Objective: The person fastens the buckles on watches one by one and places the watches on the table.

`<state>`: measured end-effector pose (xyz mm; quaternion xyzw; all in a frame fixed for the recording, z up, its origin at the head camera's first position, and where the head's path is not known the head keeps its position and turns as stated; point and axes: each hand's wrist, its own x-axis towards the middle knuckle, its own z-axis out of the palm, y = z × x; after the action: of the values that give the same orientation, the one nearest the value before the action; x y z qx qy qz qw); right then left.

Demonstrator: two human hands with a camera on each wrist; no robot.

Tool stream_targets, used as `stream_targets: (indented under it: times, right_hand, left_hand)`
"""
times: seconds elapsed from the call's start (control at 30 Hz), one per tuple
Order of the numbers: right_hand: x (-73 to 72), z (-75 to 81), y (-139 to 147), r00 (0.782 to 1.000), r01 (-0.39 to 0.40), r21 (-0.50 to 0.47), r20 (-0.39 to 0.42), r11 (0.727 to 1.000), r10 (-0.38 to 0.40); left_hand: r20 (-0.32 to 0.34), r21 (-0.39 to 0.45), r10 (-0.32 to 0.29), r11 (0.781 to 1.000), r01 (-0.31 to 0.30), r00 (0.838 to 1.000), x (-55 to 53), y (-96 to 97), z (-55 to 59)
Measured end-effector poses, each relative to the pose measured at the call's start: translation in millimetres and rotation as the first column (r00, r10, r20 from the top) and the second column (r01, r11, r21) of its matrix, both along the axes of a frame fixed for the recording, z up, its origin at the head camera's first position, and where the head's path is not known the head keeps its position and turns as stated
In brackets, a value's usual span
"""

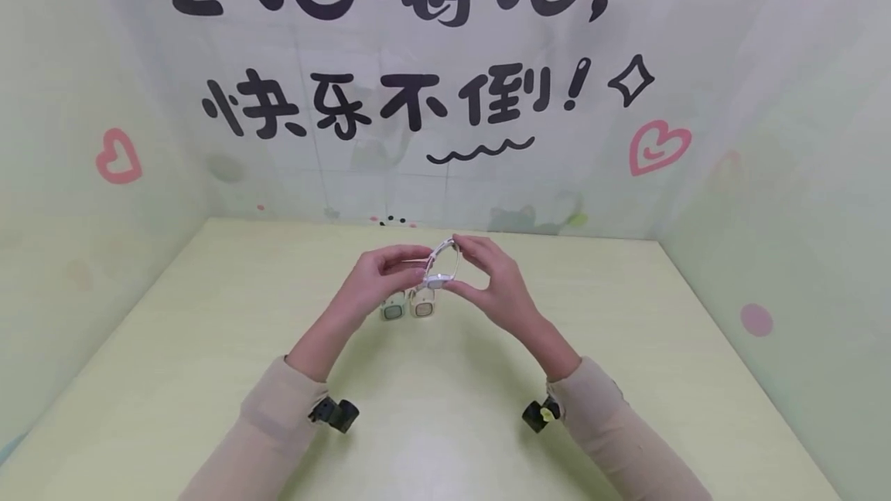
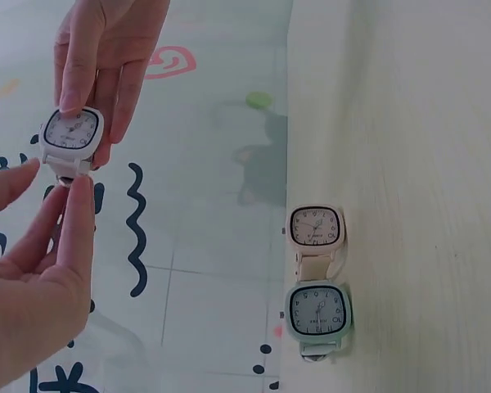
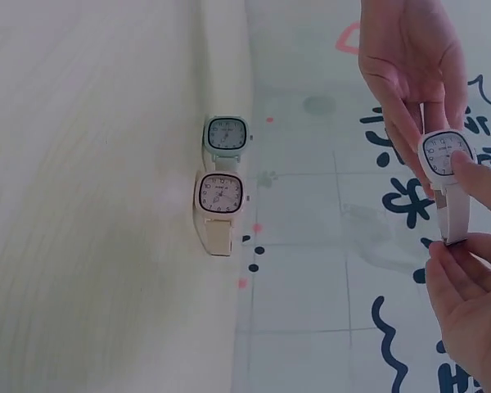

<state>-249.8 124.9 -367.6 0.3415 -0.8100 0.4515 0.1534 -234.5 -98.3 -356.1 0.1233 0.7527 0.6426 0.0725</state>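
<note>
A white wristwatch (image 1: 438,281) is held up between both hands, its strap bent into a loop. From the left, my left hand (image 1: 376,278) holds the strap and case edge, fingertips at the band. My right hand (image 1: 503,284) grips the watch from the other side, thumb on the dial and fingers at the far end of the strap. In the right wrist view the white watch (image 3: 447,154) shows its square dial with a dark border. Close below the hands, a mint green watch (image 2: 317,309) and a cream watch (image 2: 316,228) stand side by side on the table.
The pale yellow-green table (image 1: 431,408) runs back to a wall (image 1: 390,192) with black lettering and pink hearts. Side walls (image 1: 780,199) flank the table. Dark wrist cameras (image 1: 336,414) hang below both beige sleeves (image 1: 271,416).
</note>
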Motion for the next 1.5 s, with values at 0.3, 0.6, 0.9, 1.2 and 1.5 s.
stream_targets:
  times: [0.3,0.6,0.9,1.2,1.5]
  right_hand:
    - [-11.0,-2.1,4,0.993,0.003,-0.038,0.117,0.999,0.001]
    - [-26.3,-6.8,8,0.986,0.027,0.012,0.161,1.000,-0.028]
    - [-38.4,-15.0,12,0.965,0.047,0.103,0.253,0.994,-0.072]
    - [-47.0,-29.1,15,0.926,0.059,0.211,0.354,0.976,-0.133]
    - [-51.8,-43.8,18,0.905,0.040,0.323,0.390,0.945,-0.171]
  left_hand:
    - [-0.114,-0.118,-0.066,0.992,0.052,0.991,-13.9,3.3,-4.6]
    - [-0.154,-0.265,-0.055,0.964,0.013,0.986,-32.3,12.2,-5.7]
    - [-0.161,-0.375,-0.089,0.927,0.023,0.983,-49.2,20.1,-14.2]
    - [-0.133,-0.528,-0.116,0.849,0.028,0.984,-58.7,30.1,-27.8]
    - [-0.081,-0.689,-0.127,0.724,0.037,0.989,-63.8,46.2,-37.9]
